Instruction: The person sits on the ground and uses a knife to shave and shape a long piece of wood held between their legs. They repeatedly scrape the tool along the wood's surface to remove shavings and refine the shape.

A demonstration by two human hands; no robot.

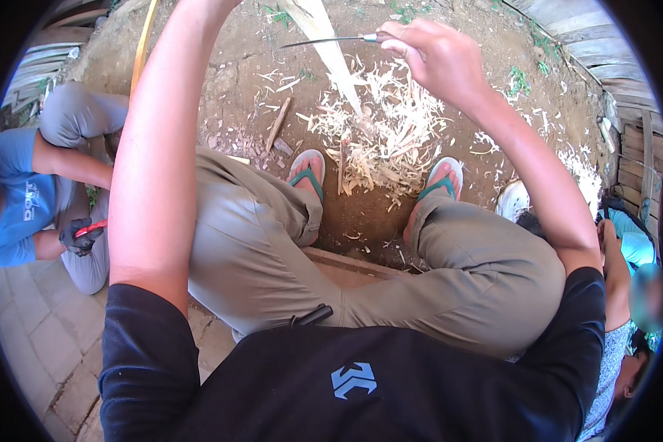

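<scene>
My right hand (438,57) is closed round the handle of a knife (331,40). Its thin dark blade points left, crossing over a pale, whittled strip of wood (335,62). The strip runs from the top edge down toward the shavings, narrowing at its lower end. Whether the blade touches the wood I cannot tell. My left forearm (155,147) reaches up past the top edge, so the left hand is out of sight. Below the knife, a heap of curled wood shavings (390,125) lies on the dirt between my sandalled feet.
At the left sits a person in a blue shirt (18,191), a gloved hand holding something red. Other people (630,243) are close on the right. A brown stick (278,124) lies near my left foot. Wooden boards (637,158) edge the right side.
</scene>
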